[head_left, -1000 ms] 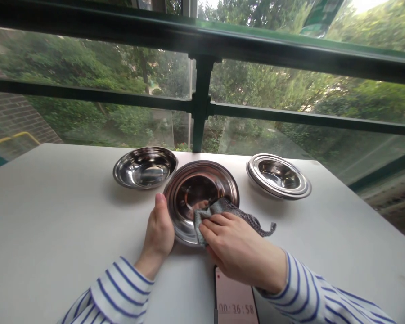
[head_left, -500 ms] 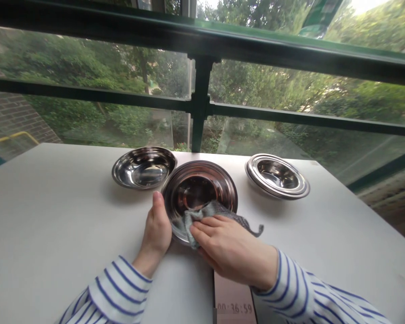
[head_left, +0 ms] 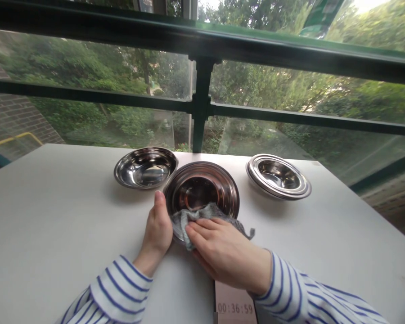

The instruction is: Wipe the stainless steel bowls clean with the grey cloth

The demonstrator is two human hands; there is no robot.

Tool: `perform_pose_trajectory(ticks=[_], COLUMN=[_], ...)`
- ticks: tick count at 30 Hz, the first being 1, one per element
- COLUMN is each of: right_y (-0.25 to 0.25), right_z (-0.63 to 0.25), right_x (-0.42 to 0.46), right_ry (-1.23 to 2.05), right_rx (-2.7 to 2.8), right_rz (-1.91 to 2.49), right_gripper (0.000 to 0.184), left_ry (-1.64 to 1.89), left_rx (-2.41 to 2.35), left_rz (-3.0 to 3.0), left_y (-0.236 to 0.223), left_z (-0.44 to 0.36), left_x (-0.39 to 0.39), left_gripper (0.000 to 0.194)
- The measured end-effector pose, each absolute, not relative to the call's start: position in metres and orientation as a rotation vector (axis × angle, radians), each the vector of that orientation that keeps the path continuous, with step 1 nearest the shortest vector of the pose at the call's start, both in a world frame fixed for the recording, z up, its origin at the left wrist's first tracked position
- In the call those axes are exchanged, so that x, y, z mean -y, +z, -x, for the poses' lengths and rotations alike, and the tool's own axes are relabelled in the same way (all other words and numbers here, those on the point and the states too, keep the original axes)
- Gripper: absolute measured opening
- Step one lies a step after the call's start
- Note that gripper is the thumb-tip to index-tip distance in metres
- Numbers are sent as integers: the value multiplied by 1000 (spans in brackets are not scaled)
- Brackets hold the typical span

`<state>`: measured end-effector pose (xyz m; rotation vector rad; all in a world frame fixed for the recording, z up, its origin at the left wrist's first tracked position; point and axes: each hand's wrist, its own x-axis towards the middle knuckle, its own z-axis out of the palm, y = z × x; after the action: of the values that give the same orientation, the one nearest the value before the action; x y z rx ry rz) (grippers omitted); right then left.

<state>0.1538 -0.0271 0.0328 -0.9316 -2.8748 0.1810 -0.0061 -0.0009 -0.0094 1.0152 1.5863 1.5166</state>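
Observation:
A shiny steel bowl (head_left: 202, 175) is tilted up in front of me, its inside facing me. My left hand (head_left: 158, 227) grips its left rim, thumb up on the near side and the other fingers hidden behind. Against the lower part of the bowl, my right hand (head_left: 226, 252) presses a grey-green cloth (head_left: 211, 211) with its fingers held together. One dark end of the cloth trails off to the right, over the rim.
Another steel bowl (head_left: 146, 168) stands at the back left of the white table (head_left: 70, 225). At the back right is a stack of steel bowls (head_left: 279, 175). A phone-like screen (head_left: 234, 303) showing a timer lies near my right wrist. Green window bars (head_left: 199, 99) rise behind the table.
My right hand has slid slightly left with the cloth along the bowl, and the cloth's loose end has drawn in leftward. My left hand keeps its hold on the rim.

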Motion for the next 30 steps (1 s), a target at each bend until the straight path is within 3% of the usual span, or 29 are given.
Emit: perform_pose_trajectory(ticks=[3,10,17,24,30], right_y=[25,42,30,38,36], right_z=[-145,-169,-150,-168,-163], right_x=[28,27,30,23,22], right_ry=[218,180,202,89,61], right_rx=[2796,2945,2877,2946,2929], right_rz=[880,1013,857,918,856], right_gripper=[41,23,37,22,20], left_ry=[1513,1466,1477,1475,1439], left_rx=[-1617,-1438,-1529,-1369,-1016], left_rz=[-1013,-1060,-988,-975,-922], left_y=[-10,-2,-3,-3,3], left_z=[7,11,11,17,12], left_x=[1,-3,-3,-7,-5], left_gripper=[63,64,65,63,63])
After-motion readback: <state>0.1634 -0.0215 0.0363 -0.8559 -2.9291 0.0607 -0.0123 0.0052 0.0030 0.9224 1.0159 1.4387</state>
